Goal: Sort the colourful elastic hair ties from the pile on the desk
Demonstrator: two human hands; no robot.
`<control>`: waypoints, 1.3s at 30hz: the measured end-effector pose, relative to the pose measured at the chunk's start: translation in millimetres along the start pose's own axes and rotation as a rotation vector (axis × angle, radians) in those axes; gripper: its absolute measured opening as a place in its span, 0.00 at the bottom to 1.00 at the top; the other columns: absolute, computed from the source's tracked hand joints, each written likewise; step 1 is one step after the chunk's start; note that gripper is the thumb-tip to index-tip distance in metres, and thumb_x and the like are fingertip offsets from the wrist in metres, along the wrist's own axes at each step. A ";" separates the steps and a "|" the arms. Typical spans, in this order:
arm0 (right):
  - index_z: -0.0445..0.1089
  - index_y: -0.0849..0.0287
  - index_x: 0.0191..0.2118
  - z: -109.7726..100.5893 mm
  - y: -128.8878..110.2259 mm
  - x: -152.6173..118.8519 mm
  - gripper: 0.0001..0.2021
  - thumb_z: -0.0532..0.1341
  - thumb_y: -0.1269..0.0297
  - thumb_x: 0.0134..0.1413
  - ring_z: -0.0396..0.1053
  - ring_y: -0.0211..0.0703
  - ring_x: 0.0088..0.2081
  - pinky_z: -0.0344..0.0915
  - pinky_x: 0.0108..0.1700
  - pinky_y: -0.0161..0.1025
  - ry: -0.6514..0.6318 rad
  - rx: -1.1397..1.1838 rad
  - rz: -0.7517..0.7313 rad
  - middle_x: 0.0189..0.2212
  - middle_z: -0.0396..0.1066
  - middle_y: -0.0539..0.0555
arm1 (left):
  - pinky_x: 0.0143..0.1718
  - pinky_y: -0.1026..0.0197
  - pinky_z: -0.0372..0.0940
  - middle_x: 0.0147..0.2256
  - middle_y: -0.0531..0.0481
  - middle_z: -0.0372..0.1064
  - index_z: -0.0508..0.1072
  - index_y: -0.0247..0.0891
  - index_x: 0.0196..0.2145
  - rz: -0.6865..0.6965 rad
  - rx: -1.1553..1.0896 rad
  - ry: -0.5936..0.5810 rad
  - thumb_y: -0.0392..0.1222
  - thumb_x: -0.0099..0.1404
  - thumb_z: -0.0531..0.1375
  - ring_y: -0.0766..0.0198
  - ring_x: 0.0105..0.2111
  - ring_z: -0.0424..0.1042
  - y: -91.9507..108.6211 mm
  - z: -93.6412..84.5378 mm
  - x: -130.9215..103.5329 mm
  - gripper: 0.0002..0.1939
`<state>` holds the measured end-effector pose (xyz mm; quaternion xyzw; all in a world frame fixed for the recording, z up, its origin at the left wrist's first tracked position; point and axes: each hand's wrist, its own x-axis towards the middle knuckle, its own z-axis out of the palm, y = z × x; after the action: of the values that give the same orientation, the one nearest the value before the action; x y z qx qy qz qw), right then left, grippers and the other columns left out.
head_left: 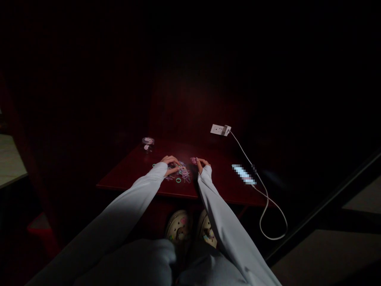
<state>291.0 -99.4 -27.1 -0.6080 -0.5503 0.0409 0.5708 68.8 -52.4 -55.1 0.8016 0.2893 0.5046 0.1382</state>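
Observation:
A loose pile of small pastel hair ties (185,174) lies on the dark red table. My left hand (170,160) reaches over the pile from the left, thumb and fingertips brought together at its top; what is between them is too small to make out. Right of the pile, my right hand (203,163) pinches a small bunch of pink hair ties (194,160) just above the tabletop. One green hair tie (178,180) rests in front of the pile, and part of another shows beside my left wrist.
A clear round jar (148,145) stands at the table's back left. To the right lies a lit, blurred-out phone (244,174). Its white cable (268,198) loops past the table edge and up to a wall socket (218,129). The table's front edge (175,195) crosses below my forearms.

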 end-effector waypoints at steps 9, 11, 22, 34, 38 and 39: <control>0.85 0.52 0.39 -16.1 2.3 19.7 0.12 0.66 0.52 0.63 0.62 0.58 0.54 0.55 0.54 0.48 0.024 -0.402 0.191 0.49 0.78 0.57 | 0.52 0.54 0.64 0.42 0.51 0.81 0.82 0.46 0.34 -0.027 0.079 0.028 0.45 0.66 0.66 0.57 0.44 0.73 3.7 1.1 -1.0 0.05; 0.86 0.51 0.39 -13.6 5.4 25.8 0.12 0.66 0.53 0.63 0.61 0.58 0.55 0.54 0.55 0.48 0.005 -0.450 0.170 0.51 0.77 0.56 | 0.53 0.52 0.62 0.43 0.53 0.82 0.83 0.47 0.34 -0.082 0.122 0.024 0.46 0.66 0.66 0.56 0.46 0.72 9.3 -1.5 -2.4 0.05; 0.82 0.56 0.35 -19.6 43.8 24.5 0.19 0.60 0.49 0.63 0.60 0.63 0.56 0.56 0.58 0.56 0.036 -0.353 0.135 0.56 0.75 0.62 | 0.54 0.47 0.51 0.47 0.54 0.82 0.82 0.48 0.33 -0.188 0.186 0.052 0.48 0.67 0.66 0.51 0.51 0.65 19.8 -10.3 -6.8 0.06; 0.75 0.53 0.27 -18.4 57.4 25.7 0.21 0.55 0.49 0.67 0.67 0.56 0.43 0.65 0.52 0.54 -0.010 -0.257 0.084 0.27 0.67 0.58 | 0.52 0.46 0.52 0.43 0.53 0.83 0.79 0.46 0.29 -0.261 0.220 0.143 0.44 0.63 0.68 0.50 0.48 0.65 16.7 -5.1 -4.6 0.05; 0.74 0.52 0.28 -11.4 56.9 23.4 0.21 0.55 0.49 0.68 0.65 0.50 0.40 0.66 0.55 0.53 -0.138 -0.259 -0.046 0.26 0.65 0.53 | 0.53 0.46 0.51 0.43 0.53 0.83 0.79 0.46 0.28 -0.246 0.241 0.151 0.42 0.64 0.67 0.50 0.49 0.65 17.5 -3.6 -5.7 0.06; 0.75 0.53 0.29 -10.7 56.1 22.9 0.20 0.55 0.49 0.69 0.65 0.49 0.40 0.65 0.56 0.52 -0.163 -0.249 -0.075 0.26 0.65 0.52 | 0.53 0.46 0.51 0.43 0.53 0.83 0.79 0.46 0.28 -0.244 0.238 0.143 0.42 0.64 0.67 0.51 0.49 0.65 16.9 -4.0 -5.9 0.06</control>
<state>342.1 -75.5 -51.7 -0.6479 -0.6178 0.0001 0.4455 68.8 -69.7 -48.9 0.7333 0.4513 0.5019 0.0818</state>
